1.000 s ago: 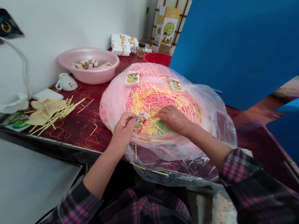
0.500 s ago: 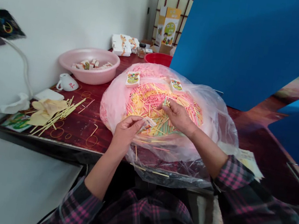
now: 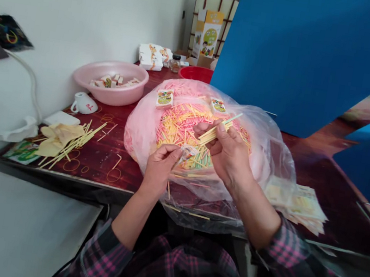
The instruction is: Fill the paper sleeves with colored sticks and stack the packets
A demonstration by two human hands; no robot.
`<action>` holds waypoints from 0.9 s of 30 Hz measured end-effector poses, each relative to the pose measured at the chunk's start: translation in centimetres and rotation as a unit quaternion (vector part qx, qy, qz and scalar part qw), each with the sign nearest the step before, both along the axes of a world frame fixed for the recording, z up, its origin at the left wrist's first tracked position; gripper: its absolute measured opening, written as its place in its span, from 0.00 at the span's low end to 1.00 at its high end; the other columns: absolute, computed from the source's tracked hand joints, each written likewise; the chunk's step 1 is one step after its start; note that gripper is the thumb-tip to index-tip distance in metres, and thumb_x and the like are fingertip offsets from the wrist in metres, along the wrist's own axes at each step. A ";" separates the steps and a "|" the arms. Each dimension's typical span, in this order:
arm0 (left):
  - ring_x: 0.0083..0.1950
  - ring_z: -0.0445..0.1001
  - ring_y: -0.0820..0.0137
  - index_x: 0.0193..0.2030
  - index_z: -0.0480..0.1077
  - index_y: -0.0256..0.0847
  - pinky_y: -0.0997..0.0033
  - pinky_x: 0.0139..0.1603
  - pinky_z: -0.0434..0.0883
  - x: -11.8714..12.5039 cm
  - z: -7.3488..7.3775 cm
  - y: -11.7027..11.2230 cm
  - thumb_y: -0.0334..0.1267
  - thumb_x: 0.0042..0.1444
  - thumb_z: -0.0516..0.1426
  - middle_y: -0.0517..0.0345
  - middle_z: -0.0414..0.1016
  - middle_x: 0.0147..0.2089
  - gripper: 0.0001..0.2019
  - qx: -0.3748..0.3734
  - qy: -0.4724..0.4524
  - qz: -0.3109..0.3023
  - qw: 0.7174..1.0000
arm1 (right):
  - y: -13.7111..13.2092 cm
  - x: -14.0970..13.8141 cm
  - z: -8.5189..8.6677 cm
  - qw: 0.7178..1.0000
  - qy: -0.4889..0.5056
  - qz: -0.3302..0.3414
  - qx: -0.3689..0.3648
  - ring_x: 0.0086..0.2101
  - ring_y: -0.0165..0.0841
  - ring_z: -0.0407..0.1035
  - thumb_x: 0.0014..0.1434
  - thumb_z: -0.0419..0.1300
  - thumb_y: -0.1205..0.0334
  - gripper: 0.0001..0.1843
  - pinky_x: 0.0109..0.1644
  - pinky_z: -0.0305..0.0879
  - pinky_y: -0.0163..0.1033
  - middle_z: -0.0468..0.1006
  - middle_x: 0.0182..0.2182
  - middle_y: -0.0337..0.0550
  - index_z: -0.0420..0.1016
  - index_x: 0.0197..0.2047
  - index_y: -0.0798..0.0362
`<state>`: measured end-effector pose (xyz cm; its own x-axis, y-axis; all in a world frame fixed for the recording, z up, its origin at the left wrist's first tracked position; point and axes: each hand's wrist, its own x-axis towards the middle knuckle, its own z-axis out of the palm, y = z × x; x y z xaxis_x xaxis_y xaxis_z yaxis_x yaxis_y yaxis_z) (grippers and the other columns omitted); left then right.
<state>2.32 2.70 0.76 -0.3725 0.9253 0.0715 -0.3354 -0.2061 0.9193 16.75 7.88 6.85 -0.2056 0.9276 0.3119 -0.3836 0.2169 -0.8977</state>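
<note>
My right hand [image 3: 230, 152], raised over the open plastic bag [image 3: 142, 127], is closed around a small bundle of thin yellow sticks [image 3: 209, 136]. One pale green stick [image 3: 233, 119] juts out of that bundle to the upper right. Lower and to the left, my left hand [image 3: 161, 165] pinches a small printed paper packet [image 3: 188, 152]; whether it is open at the end cannot be made out. Beneath both hands the bag is full of loose pink, yellow and green sticks [image 3: 188, 119]. Two small printed boxes, a left one [image 3: 165, 99] and a right one [image 3: 218, 107], lie on the heap.
On the left stand a pink basin [image 3: 108, 91] with small boxes inside, a white mug [image 3: 84, 104] and loose yellow sticks [image 3: 73, 145]. Flat printed papers [image 3: 301, 203] lie at right. A red basin [image 3: 195, 73] and blue panel [image 3: 289, 56] are behind.
My right hand has lifted from the heap and turned, bringing the bundle of sticks into view above the bag. My left hand has shifted slightly right with the packet.
</note>
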 end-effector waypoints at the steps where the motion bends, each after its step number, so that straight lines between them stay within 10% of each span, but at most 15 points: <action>1: 0.33 0.72 0.73 0.31 0.78 0.41 0.72 0.39 0.70 0.2 0.1 -0.1 0.45 0.43 0.72 0.62 0.77 0.30 0.14 -0.006 -0.020 -0.007 1.000 | -0.7 -0.4 0.3 1.000 0.030 0.001 -0.006 0.45 0.38 0.78 0.62 0.63 0.41 0.17 0.52 0.72 0.48 0.84 0.38 0.41 0.71 0.42 0.46; 14: 0.43 0.74 0.70 0.28 0.78 0.42 0.67 0.51 0.71 1.4 1.2 -0.8 0.45 0.42 0.73 0.60 0.77 0.41 0.13 0.015 -0.065 -0.035 0.997 | -3.6 -1.8 -1.2 0.985 -0.088 -0.116 0.091 0.41 0.35 0.77 0.71 0.52 0.46 0.13 0.41 0.72 0.43 0.83 0.45 0.43 0.68 0.44 0.46; 21: 0.44 0.73 0.70 0.28 0.77 0.43 0.68 0.51 0.71 1.4 0.9 -0.7 0.44 0.47 0.70 0.60 0.74 0.42 0.10 0.052 -0.041 -0.010 0.998 | -3.9 -1.5 -1.3 0.973 -0.155 -0.100 0.135 0.48 0.35 0.75 0.72 0.52 0.49 0.12 0.56 0.70 0.47 0.82 0.48 0.43 0.72 0.47 0.46; 27: 0.44 0.72 0.70 0.29 0.76 0.42 0.68 0.52 0.69 1.7 -0.1 -0.1 0.42 0.51 0.68 0.60 0.74 0.40 0.08 0.063 0.008 0.001 0.998 | -2.5 -1.3 -2.3 0.987 -0.143 -0.034 0.072 0.50 0.36 0.76 0.67 0.57 0.49 0.14 0.49 0.74 0.44 0.80 0.54 0.45 0.71 0.51 0.45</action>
<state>4.01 2.61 0.67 -0.3719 0.9081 0.1924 -0.3213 -0.3204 0.8911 15.40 5.42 4.57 -0.2430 0.8925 0.3800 -0.0998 0.3666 -0.9250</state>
